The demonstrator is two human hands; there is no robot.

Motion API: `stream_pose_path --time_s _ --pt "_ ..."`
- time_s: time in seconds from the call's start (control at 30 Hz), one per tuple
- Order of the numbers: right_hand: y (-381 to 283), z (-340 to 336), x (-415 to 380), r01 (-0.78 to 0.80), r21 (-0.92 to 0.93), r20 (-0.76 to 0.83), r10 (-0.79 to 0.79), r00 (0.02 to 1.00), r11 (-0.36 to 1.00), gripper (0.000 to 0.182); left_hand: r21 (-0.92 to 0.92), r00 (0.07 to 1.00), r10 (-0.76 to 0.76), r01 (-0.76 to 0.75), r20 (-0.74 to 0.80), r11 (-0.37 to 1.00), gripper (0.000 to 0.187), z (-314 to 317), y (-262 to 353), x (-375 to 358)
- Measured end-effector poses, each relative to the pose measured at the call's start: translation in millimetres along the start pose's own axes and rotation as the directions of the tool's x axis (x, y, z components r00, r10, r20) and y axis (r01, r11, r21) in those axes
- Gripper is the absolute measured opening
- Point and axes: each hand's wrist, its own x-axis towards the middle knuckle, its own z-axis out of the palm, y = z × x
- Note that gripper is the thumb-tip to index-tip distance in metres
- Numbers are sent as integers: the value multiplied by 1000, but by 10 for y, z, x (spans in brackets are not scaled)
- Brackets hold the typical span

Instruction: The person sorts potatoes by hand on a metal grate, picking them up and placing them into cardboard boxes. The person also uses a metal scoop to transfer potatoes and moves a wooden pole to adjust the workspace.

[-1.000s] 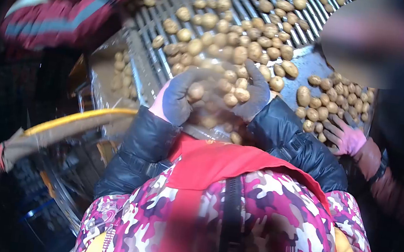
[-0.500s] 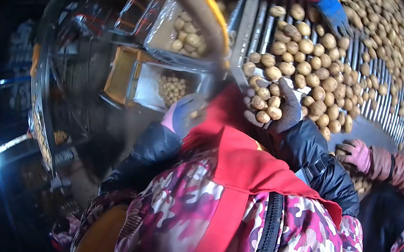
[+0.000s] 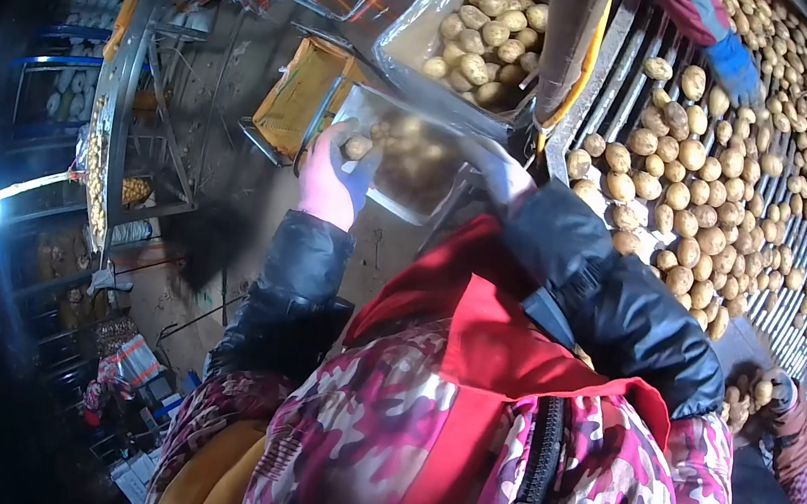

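Note:
My left hand (image 3: pixel 334 181), in a pink and grey glove, is at the left side of a plastic-lined box (image 3: pixel 410 215). Its fingers curl round a potato (image 3: pixel 357 149). My right hand (image 3: pixel 501 171), gloved too, is over the box's right side; motion smears its fingers, so their grip cannot be made out. Between the hands, blurred potatoes (image 3: pixel 414 148) show inside the box. To the right, many potatoes (image 3: pixel 688 191) lie on a roller conveyor (image 3: pixel 614 81).
A larger lined box of potatoes (image 3: pixel 490 36) stands behind, beside an upright post (image 3: pixel 575 46). A yellowish crate (image 3: pixel 293 102) is to the left. Other people's hands work at the conveyor: a blue glove (image 3: pixel 733 69) at the top and another gloved hand (image 3: pixel 777 391) at lower right.
My right hand has moved left from the conveyor, where it held several potatoes, to the lined box. My left hand has moved to the box's left side. The view has shifted left.

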Motion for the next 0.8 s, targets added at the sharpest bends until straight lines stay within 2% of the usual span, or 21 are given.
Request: stream_pose_path --time_s 0.03,0.1,0.17,0.2,0.3,0.33,0.37,0.43,0.47,0.5,0.57,0.6,0.63,0.7,0.73,0.77,0.8 --pt "25 -37 -121 -180 143 -77 193 978 973 51 88 997 80 -80 4 993 48 -16 -7 16" --pt "183 -226 -330 -258 307 -55 288 956 916 46 246 970 239 -241 36 939 48 -20 -18 58" --pt "570 -472 -492 -35 16 -69 36 997 999 47 260 964 257 -265 67 928 48 -5 99 147" --pt "590 -570 -610 -10 -23 -72 8 997 1000 47 269 959 270 -282 83 921 48 9 174 181" --pt "254 -686 -1190 -132 333 -109 178 978 933 47 164 922 386 -378 -24 911 49 2 421 326" --pt "135 -725 -1395 -127 407 -120 191 974 905 48 171 861 498 -477 -107 862 48 -41 550 440" --pt "39 -769 -1606 -112 466 -141 198 970 878 48 180 753 625 -598 -208 781 41 -139 787 561" --pt "-79 -827 -2000 -61 534 -224 211 951 843 48 186 526 728 -740 -439 647 35 -329 1013 913" --pt "-54 -832 -2192 4 528 -347 211 914 849 53 225 477 701 -719 -530 658 34 -409 1265 1011" --pt "-256 -790 -2337 51 595 -387 230 893 802 43 256 423 665 -691 -615 676 34 -484 1501 1095" --pt "54 -915 -2610 183 634 -459 175 871 751 49 291 228 631 -738 -741 608 32 -496 1754 1440" --pt "127 -961 -2715 193 624 -500 196 844 757 51 330 203 667 -743 -717 582 29 -538 1777 1635" --pt "193 -992 -2808 202 615 -539 219 813 762 54 235 133 612 -843 -779 483 28 -460 1799 1988" --pt "310 -994 -2969 250 639 -583 246 774 727 56 211 354 615 -724 -704 657 28 -277 1929 2380" --pt "309 -976 -3035 267 651 -599 264 756 711 56 312 557 577 -501 -597 807 45 -158 1724 2689" --pt "328 -955 -3025 295 659 -613 266 744 692 56 485 731 507 -273 -458 831 62 -42 1522 2996" --pt "487 -1012 -3073 318 655 -620 247 744 686 53 403 871 308 -143 -381 904 79 169 1205 3179"
